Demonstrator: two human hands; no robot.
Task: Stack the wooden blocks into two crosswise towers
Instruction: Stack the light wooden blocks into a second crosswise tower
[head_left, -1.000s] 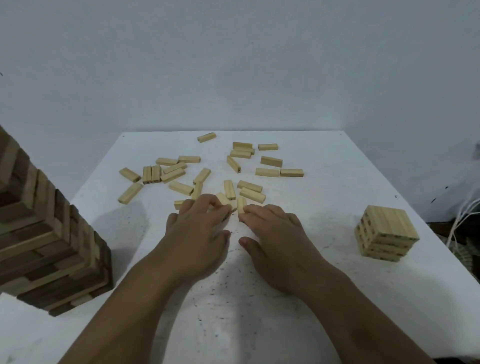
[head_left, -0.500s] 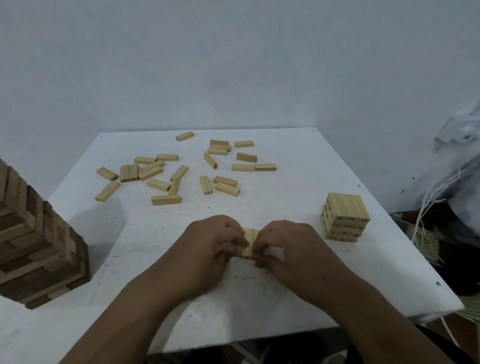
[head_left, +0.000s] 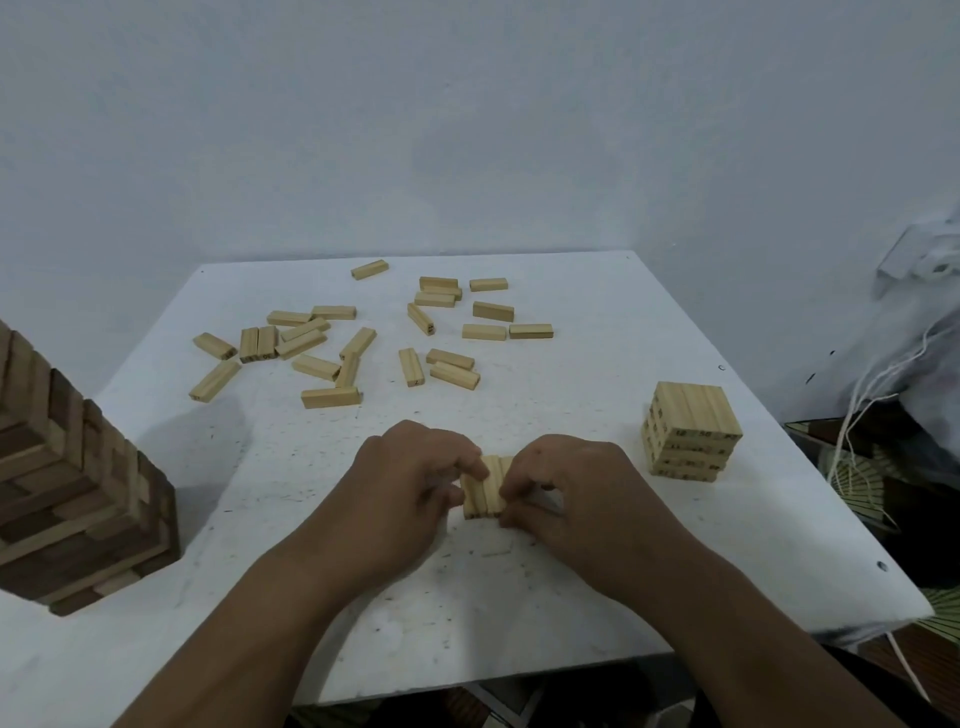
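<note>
A few pale wooden blocks (head_left: 485, 488) lie side by side on the white table (head_left: 571, 597), pressed together between both hands. My left hand (head_left: 400, 483) pinches their left side with curled fingers. My right hand (head_left: 576, 488) pinches their right side the same way. A short crosswise tower of pale blocks (head_left: 691, 431) stands at the right. Several loose pale blocks (head_left: 332, 358) are scattered over the far half of the table.
A tall tower of darker wooden blocks (head_left: 67, 493) stands at the left edge, close to my left forearm. White cords (head_left: 862, 400) and clutter hang beyond the table's right edge. A plain wall rises behind the table.
Both hands drew a few blocks from the scattered pile toward the near middle of the table and closed around them. The view shifted slightly.
</note>
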